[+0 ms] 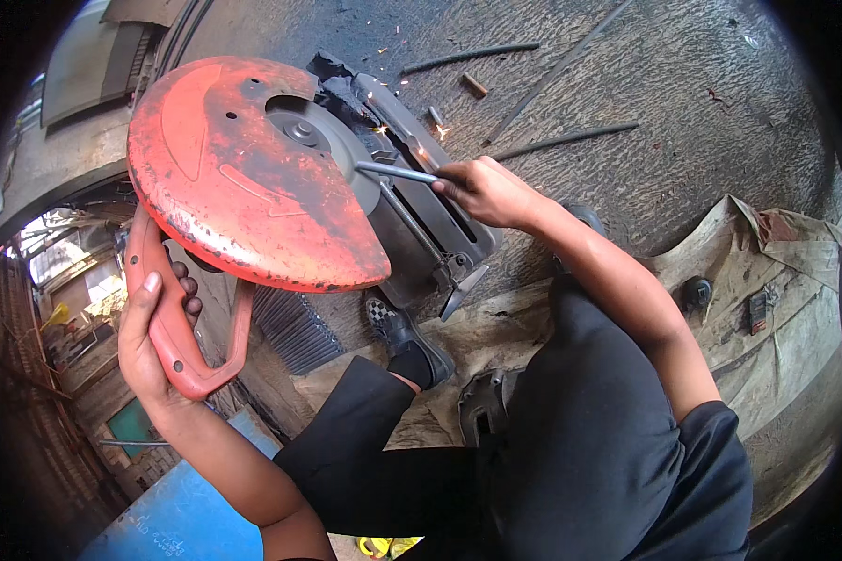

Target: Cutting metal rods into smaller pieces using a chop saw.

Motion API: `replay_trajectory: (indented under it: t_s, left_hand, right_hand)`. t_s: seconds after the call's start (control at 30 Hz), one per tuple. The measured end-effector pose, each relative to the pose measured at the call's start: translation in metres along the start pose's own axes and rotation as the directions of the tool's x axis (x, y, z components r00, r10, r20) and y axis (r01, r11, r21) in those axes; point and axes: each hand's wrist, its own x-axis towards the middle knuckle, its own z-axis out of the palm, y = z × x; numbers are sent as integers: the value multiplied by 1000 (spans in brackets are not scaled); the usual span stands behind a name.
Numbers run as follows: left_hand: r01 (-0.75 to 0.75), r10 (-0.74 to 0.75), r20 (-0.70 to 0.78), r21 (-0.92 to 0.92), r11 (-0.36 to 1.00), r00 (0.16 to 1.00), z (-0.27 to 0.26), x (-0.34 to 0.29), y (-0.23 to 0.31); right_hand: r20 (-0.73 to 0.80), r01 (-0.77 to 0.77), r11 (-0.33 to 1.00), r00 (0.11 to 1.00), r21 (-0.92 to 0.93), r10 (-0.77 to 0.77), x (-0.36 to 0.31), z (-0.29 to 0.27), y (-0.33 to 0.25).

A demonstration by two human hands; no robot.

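Note:
My left hand (145, 351) is wrapped around the orange loop handle (152, 252) of a cut-off saw. The saw's scuffed orange guard (243, 187) covers most of its grey cutting disc (341, 140). In my right hand (485, 192), a short grey metal rod (393, 172) is pinched near one end. Its other end meets the disc's exposed side, though exact contact is hard to make out. Sparks (379, 129) fly just beyond, over the saw's dark metal base and clamp (412, 229).
Long dark rods (566, 138) and a short brown cylinder (475, 85) lie on the rough floor. A stained tarp (776, 271) at right bears small dark objects (697, 293). Ribbed grey bars (297, 329) and my shoe (407, 332) are near the base; a blue sheet (187, 505) is lower left.

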Motion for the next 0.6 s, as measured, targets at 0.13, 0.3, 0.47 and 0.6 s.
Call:
replay_trajectory:
  t_s: [0.13,0.3,0.47,0.6]
  left_hand:
    - [38,-37,-50,18,999,998,1,1,0]
    - [-87,87,-8,-49,995,996,10,0,-3]
    - [-88,77,-99,-112,990,992,14,-5,1]
    - [-68,48,-154,-130,989,987,14,-6,0]
  right_hand:
    - [159,-215,930,972,300,173,5,-1,9]
    - [351,-377,832,905,407,238,3,-12,1]
    - [325,-347,829,921,439,214,2,1,1]
    - [256,-285,899,945,332,204,2,8,7]
